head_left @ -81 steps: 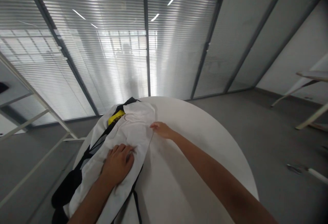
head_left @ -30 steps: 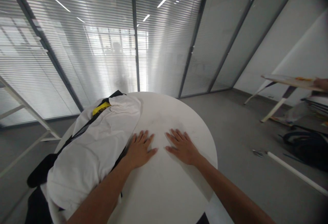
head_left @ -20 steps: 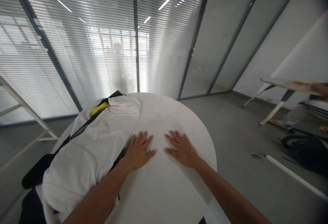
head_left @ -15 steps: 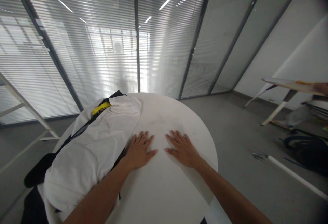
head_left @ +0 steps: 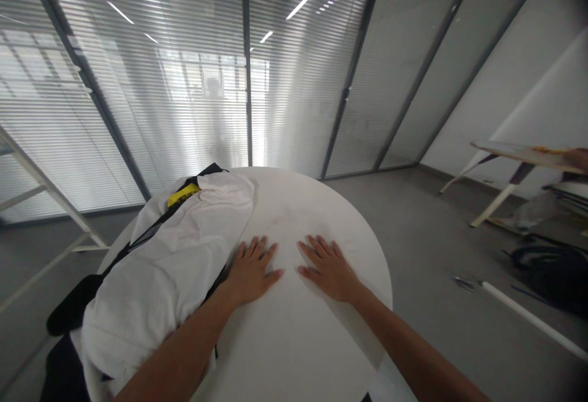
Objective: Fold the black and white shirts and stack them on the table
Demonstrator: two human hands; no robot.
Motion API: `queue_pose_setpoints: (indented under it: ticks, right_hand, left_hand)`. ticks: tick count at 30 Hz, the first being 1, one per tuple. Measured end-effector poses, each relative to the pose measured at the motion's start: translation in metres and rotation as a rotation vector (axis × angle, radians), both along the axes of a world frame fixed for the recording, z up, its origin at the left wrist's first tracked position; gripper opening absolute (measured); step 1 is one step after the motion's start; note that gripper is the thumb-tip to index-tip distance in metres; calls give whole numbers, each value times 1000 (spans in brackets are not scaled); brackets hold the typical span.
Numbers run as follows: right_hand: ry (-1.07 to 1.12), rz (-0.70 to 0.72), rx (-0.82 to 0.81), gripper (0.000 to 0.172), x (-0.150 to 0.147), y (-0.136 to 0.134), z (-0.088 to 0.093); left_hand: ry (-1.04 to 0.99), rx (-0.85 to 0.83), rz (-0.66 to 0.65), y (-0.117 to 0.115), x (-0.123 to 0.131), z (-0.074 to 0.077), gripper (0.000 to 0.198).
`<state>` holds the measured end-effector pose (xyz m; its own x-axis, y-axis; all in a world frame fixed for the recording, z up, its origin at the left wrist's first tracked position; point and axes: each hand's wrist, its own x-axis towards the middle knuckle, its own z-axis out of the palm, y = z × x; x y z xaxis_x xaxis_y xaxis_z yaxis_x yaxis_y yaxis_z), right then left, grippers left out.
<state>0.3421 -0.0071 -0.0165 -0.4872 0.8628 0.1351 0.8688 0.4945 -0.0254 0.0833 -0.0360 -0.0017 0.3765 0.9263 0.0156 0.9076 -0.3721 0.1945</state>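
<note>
And here we are at the round white counter [head_left: 305, 218], both hands down flat! The left hand [head_left: 252, 270] sits palm down on the bare top, its little-finger side just beside the big white garment [head_left: 160, 273]. The right hand [head_left: 327, 269] mirrors it, also palm down on the bare top, thumbs facing each other across a narrow gap. Neither grip is clenched, fingers spread, both released, nothing held.

The garment lies heaped just left of the left grip, spilling over the counter's edge toward the near side. A yellow tag [head_left: 184, 194] peeks out beyond the left grip, and black trim [head_left: 158, 221] runs along the cloth's edge, leading down to a dark fold [head_left: 71, 313] hanging low on the left.

That cloth looks soft, light and limp, so I'd judge it will slump and drag rather than hold a shape. The black edge near the left grip looks like the surest place to pinch, with the fabric gathered up in the fingers.

Off to the far right, well away from the counter, another person's hand [head_left: 577, 159] rests at a folding table [head_left: 514, 154], with a black bag [head_left: 554, 273] and a white rod [head_left: 528, 319] on the floor nearby. Behind it all stands a glass wall with blinds [head_left: 160, 83].
</note>
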Motion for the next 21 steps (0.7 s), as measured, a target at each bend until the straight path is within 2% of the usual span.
queue_pose_setpoints:
  ticks: [6,21]
  right_hand:
    - [-12,20,57,68,0,-2,-1]
    - [1,36,75,68,2,-1,-2]
  left_hand:
    - [10,19,25,-1,2,-3,77]
    - [6,13,22,0,3,-3,77]
